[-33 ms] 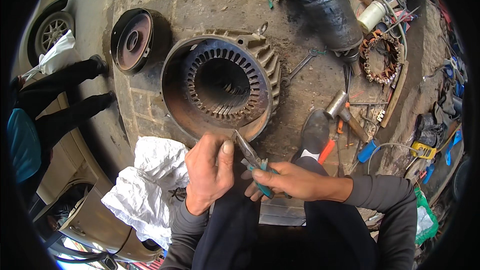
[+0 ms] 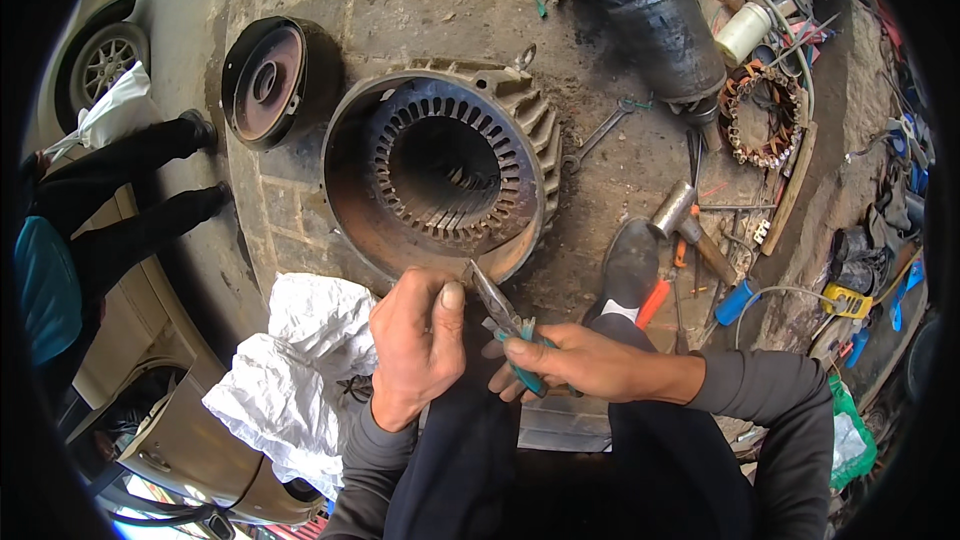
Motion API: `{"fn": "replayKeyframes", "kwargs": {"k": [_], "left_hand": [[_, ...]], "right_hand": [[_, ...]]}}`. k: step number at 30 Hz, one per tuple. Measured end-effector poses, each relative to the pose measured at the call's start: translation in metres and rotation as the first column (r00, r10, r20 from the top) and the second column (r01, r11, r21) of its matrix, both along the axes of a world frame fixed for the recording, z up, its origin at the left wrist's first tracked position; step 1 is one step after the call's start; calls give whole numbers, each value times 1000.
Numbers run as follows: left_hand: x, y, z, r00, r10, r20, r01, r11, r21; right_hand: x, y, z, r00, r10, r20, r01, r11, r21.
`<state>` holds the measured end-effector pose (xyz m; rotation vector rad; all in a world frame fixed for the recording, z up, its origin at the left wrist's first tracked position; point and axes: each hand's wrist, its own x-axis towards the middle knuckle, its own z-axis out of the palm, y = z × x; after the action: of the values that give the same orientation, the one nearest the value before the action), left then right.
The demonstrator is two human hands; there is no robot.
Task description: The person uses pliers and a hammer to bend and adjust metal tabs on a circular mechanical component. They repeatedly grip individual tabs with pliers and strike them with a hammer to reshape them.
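My right hand point(image 2: 590, 365) grips a pair of long-nose pliers point(image 2: 493, 298) with teal handles, their jaws pointing up and to the left. Beside the pliers' tip, my left hand point(image 2: 418, 345) is closed, thumb pressed to the curled fingers. Whatever it pinches, if anything, is hidden. Both hands are just in front of a rusty motor housing point(image 2: 360, 225) with cooling fins along its right side. Inside it sits a slotted stator core point(image 2: 392, 165), and I see no wire in the slots facing me.
A round end cover point(image 2: 280, 80) lies at the far left of the housing. Right of it are a wrench point(image 2: 603, 132), a dark rotor point(image 2: 665, 40), a copper winding ring point(image 2: 762, 115) and a hammer point(image 2: 695, 232). White sacking point(image 2: 290, 370) lies left; a person point(image 2: 120, 170) stands beyond.
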<state>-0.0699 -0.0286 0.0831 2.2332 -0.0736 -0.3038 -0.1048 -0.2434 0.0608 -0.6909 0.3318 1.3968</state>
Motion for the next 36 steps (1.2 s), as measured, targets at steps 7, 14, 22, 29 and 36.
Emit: {"fn": "replayKeyframes", "kwargs": {"k": [7,14,22,29,36], "left_hand": [[-9,-1,3,1000,16,-17,-16,1000,-9],[-14,-6,14,987,-3,-161,3,1000,-4],[-12,-9,9,989,-7,-147,2,999,-33],[-15,-9,4,989,11,-150,-17,999,-40],[-17,-6,2,988,6,-154,-12,999,-38]], "right_hand": [[3,8,4,971,-91,-220,98,995,21],[14,12,9,919,-156,-363,191,980,61],[20,7,11,849,-219,-481,271,962,41],[16,12,2,851,-245,-465,301,952,48],[11,6,-25,971,-163,-177,189,972,141]]}}
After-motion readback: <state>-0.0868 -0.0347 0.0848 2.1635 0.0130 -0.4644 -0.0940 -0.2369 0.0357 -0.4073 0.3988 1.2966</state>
